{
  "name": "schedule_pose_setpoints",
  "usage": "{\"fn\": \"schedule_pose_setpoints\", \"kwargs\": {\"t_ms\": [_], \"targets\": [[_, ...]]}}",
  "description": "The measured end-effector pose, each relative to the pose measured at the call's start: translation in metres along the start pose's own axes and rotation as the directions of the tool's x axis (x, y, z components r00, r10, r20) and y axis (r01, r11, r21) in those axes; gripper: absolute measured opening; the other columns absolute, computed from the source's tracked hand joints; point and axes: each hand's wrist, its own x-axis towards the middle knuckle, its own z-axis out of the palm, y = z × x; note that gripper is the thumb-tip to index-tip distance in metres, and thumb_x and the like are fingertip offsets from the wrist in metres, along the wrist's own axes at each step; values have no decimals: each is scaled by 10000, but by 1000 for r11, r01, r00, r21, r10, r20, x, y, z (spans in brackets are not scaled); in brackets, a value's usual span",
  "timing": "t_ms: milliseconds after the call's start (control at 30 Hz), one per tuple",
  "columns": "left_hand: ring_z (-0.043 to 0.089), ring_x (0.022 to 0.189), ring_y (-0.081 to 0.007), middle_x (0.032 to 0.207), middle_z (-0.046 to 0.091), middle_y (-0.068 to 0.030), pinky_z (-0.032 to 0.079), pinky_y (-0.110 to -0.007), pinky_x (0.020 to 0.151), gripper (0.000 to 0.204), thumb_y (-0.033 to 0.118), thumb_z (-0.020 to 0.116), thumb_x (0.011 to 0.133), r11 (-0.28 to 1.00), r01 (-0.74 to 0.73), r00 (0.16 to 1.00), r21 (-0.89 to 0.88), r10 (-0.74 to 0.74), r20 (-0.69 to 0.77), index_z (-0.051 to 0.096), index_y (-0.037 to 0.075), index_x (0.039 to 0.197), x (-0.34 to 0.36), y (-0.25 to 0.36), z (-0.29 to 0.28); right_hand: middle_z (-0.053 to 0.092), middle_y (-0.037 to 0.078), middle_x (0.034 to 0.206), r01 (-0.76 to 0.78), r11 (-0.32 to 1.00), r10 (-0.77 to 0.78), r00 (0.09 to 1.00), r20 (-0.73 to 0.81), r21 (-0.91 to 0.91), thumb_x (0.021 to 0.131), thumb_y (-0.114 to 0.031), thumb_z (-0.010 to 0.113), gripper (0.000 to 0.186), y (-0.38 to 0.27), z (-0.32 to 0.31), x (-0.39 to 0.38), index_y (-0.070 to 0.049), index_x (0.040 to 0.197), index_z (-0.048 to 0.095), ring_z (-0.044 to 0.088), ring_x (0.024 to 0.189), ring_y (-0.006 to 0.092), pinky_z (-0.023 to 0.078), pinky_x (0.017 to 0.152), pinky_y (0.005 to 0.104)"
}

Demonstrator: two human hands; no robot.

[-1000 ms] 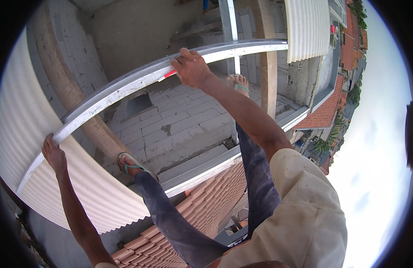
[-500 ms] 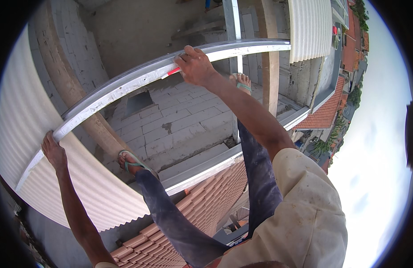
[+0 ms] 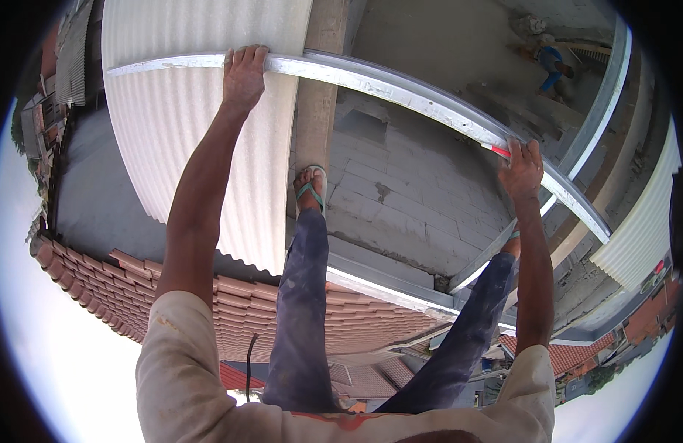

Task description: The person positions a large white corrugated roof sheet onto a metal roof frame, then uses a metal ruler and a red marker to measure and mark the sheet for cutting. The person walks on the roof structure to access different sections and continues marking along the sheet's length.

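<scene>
The metal rail ran across the top, gripped at both ends. The left hand was curled over it just above the corrugated sheet; the right hand clamped it by a red mark. Half a second before, the view had faced the other way, with the sheet at the far left and the rail arcing differently; both hands kept hold. Below the grips, a sandalled foot stood on a concrete beam, with roof tiles lower.
</scene>
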Motion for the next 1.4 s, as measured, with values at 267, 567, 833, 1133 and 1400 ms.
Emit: {"fn": "schedule_pose_setpoints", "kwargs": {"t_ms": [267, 567, 833, 1133, 1400], "targets": [[478, 1372, -292, 1365, 573, -78, 275, -544, 1238, 451, 16, 579, 917, 999, 33, 998, 29, -34, 45, 531, 128, 1352, 5, 8, -9, 722, 92, 1086, -14, 1000, 14, 999, 33, -7, 667, -118, 843, 563, 9, 4, -1, -80, 1201, 668, 587, 1140, 318, 503, 973, 462], [296, 1526, -328, 1577, 378, -147, 197, -569, 1266, 708, 12, 626, 858, 980, 192, 980, -61, -194, -42, 384, 56, 1522, -4, 26, -34, 677, 169, 1208, -24, 998, 30, 995, 93, -66, 749, -112, 820, 616, 16, 17, -14, -63, 1315, 583, 574, 1242, 420, 420, 1126, 540], [384, 1365, -481, 1449, 360, -380, 350, -512, 1150, 772, 203, 750, 865, 103, 591, 400, -800, -899, 180, 358, -163, 1420, -10, 31, -5, 668, 199, 1177, 20, 1000, -20, 996, 92, -2, 777, -146, 814, 571, 13, 16, -10, -39, 1293, 594, 516, 1277, 491, 406, 1108, 588], [601, 1160, -346, 1333, 520, -274, 524, -442, 968, 801, 318, 809, 851, 7, 671, 356, -742, -881, 313, 421, -145, 1376, 5, 42, -20, 675, 194, 1133, 56, 998, -58, 997, 54, 29, 772, -152, 825, 513, -11, 3, 13, -33, 1227, 622, 550, 1227, 491, 442, 1071, 561], [723, 923, -304, 1134, 672, -225, 619, -382, 647, 690, 231, 842, 823, -139, 617, 272, -775, -886, 375, 468, -107, 1295, 9, 16, 8, 690, 162, 1054, 186, 977, -190, 982, 27, 107, 731, -152, 840, 507, -93, 4, 60, -36, 1185, 646, 615, 1069, 407, 532, 918, 521]]}}
